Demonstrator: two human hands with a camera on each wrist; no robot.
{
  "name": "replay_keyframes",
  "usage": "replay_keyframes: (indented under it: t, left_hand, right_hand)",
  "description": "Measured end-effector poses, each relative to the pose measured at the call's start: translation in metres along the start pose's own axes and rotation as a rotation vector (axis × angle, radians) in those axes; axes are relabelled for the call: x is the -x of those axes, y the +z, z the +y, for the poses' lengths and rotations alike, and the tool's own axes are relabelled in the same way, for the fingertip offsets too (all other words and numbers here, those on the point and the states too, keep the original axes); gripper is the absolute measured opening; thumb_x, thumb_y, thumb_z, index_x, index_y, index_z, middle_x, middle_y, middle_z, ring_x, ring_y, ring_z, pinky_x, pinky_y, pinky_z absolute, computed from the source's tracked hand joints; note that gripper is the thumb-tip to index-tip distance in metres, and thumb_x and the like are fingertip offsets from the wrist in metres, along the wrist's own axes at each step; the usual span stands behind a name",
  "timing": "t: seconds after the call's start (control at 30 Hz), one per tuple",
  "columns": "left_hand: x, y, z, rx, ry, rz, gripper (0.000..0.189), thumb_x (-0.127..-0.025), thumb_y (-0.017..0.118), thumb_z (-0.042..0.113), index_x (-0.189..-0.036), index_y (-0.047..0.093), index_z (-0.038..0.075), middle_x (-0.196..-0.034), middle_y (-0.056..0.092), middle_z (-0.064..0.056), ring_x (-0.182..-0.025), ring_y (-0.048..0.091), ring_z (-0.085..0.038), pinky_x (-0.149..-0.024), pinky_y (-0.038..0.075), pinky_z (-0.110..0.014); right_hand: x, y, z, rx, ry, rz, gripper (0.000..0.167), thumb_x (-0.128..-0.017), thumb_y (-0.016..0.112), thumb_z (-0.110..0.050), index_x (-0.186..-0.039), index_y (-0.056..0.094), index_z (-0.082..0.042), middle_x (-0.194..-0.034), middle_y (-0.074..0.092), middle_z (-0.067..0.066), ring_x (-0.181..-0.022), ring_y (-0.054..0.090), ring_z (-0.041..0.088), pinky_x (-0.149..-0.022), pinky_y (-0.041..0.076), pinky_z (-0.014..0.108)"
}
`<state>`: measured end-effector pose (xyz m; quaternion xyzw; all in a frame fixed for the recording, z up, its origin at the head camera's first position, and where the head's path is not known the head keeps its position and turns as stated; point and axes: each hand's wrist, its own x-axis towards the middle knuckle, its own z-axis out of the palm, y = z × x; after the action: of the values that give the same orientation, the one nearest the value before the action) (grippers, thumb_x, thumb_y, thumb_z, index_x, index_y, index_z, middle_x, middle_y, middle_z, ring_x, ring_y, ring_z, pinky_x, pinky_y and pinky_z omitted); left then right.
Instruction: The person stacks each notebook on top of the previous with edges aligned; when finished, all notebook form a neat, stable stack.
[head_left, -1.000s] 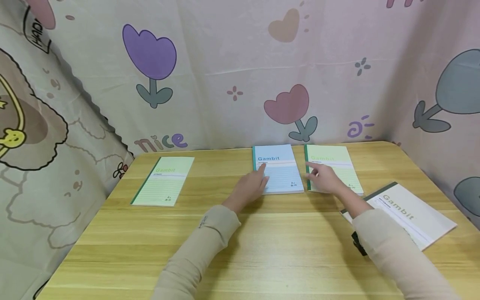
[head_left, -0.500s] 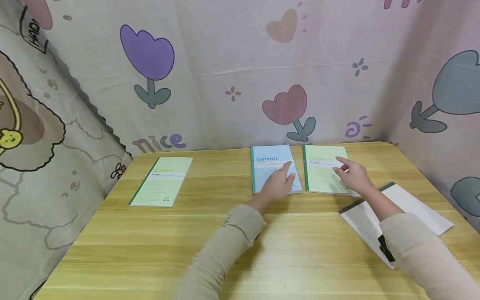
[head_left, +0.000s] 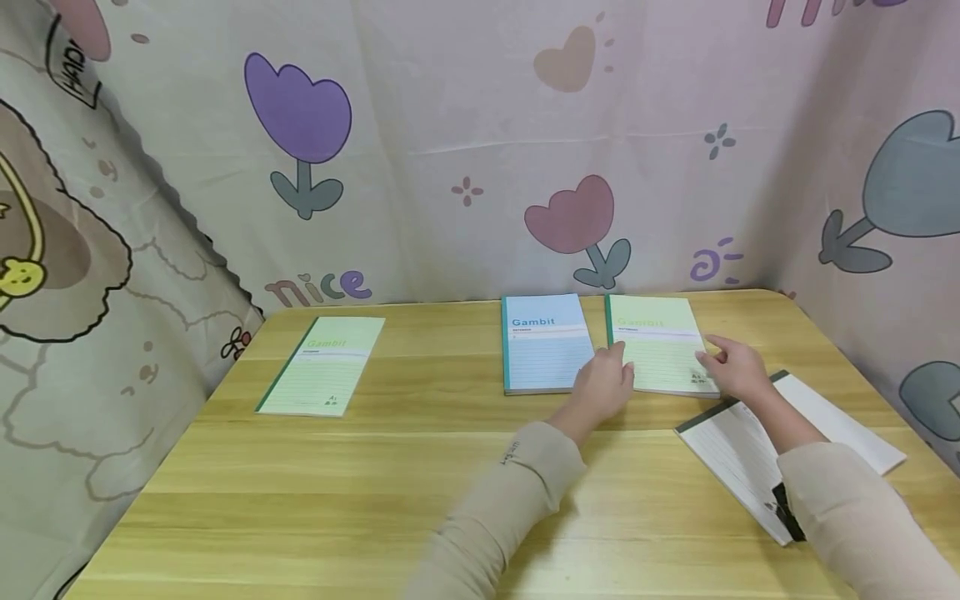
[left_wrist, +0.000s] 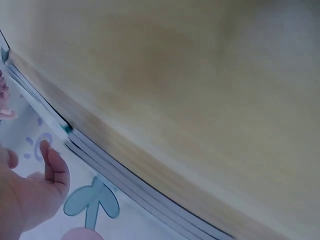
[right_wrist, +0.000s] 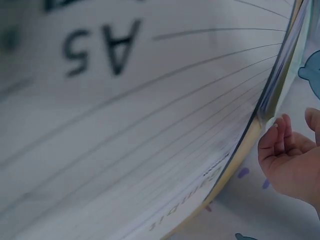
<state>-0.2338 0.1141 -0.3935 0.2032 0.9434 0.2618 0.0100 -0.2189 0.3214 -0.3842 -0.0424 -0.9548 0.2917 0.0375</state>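
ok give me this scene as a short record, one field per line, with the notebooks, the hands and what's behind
surface: pale wood-grain table
left side: flat pale green paper notebook, by itself
back centre: light blue rectangular notebook, teal spine
right of blue: second pale green rectangular notebook, green spine
front right: white rectangular notebook, dark spine, askew, partly hidden by an arm
left hand: at second green notebook's spine side
right hand: at its opposite edge
hand contact: cannot tell
backdrop: pale tulip-printed cloth

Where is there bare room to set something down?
Bare: table between the left green notebook and blue notebook, and the front stretch left of the left sleeve. Crowded: right side, left hand and right hand at the right green notebook, white notebook nearby.
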Motion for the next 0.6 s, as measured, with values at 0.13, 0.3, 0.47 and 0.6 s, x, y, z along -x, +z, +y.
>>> replay_keyframes:
  t: [0.13,0.3,0.47,0.6]
  left_hand:
    - [0.002,0.008,0.007,0.064,-0.050,0.008,0.041,-0.097,0.046,0.024,-0.134,0.046,0.006,-0.121,0.062,-0.008,-0.094,0.064,-0.012,-0.076,0.053,-0.020]
    - [0.007,0.013,0.015,0.148,-0.138,0.018,0.042,-0.096,0.047,0.025,-0.133,0.047,0.006,-0.123,0.061,-0.011,-0.101,0.063,-0.016,-0.082,0.052,-0.023]
    - [0.008,0.015,0.021,0.268,-0.237,0.014,0.042,-0.095,0.048,0.023,-0.133,0.048,0.006,-0.126,0.058,-0.013,-0.089,0.063,-0.019,-0.076,0.052,-0.024]
    - [0.007,0.017,0.022,0.318,-0.287,-0.002,0.043,-0.095,0.048,0.023,-0.134,0.047,0.007,-0.130,0.056,-0.012,-0.097,0.058,-0.018,-0.084,0.049,-0.025]
  right_hand:
    - [0.001,0.001,0.005,0.011,0.017,-0.017,0.055,-0.097,0.046,-0.024,-0.131,0.035,0.017,-0.080,0.047,0.016,-0.075,0.044,0.026,-0.059,0.035,0.028]
    - [0.002,0.000,0.008,0.028,0.031,-0.073,0.058,-0.095,0.047,-0.024,-0.133,0.031,0.018,-0.085,0.051,0.021,-0.074,0.047,0.025,-0.057,0.037,0.026]
    - [0.003,-0.003,0.010,0.058,0.023,-0.151,0.062,-0.094,0.049,-0.024,-0.133,0.028,0.020,-0.095,0.054,0.029,-0.078,0.051,0.028,-0.060,0.042,0.028]
    - [0.003,-0.005,0.010,0.077,0.015,-0.202,0.064,-0.093,0.048,-0.025,-0.133,0.027,0.020,-0.102,0.053,0.034,-0.083,0.052,0.032,-0.066,0.046,0.033]
